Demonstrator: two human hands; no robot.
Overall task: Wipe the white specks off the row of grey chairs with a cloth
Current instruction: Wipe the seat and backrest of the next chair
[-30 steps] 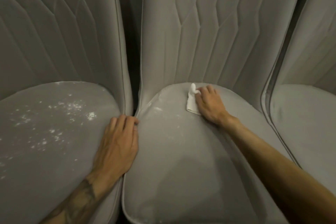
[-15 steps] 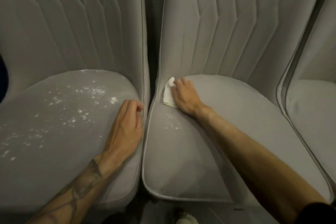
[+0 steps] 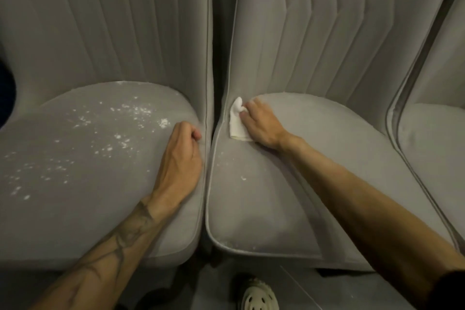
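Observation:
Three grey upholstered chairs stand side by side. The left chair's seat (image 3: 75, 209) carries many white specks (image 3: 120, 118) across its back and left. The middle chair's seat (image 3: 314, 184) shows a few specks (image 3: 242, 178) near its left edge. My right hand (image 3: 260, 123) presses a folded white cloth (image 3: 236, 122) onto the middle seat's back left corner, against the backrest. My left hand (image 3: 180, 158) rests on the right edge of the left seat, fingers curled at the gap between the chairs, holding nothing.
A third grey seat (image 3: 437, 158) lies at the right edge. Quilted backrests (image 3: 327, 33) rise behind the seats. A narrow dark gap (image 3: 214, 58) separates left and middle chairs. A pale perforated shoe (image 3: 259, 296) stands on the grey floor below.
My right hand has slid the cloth leftwards across the back of the middle seat into its left corner. My left hand's fingers have curled. The view has shifted to show more of the left chair.

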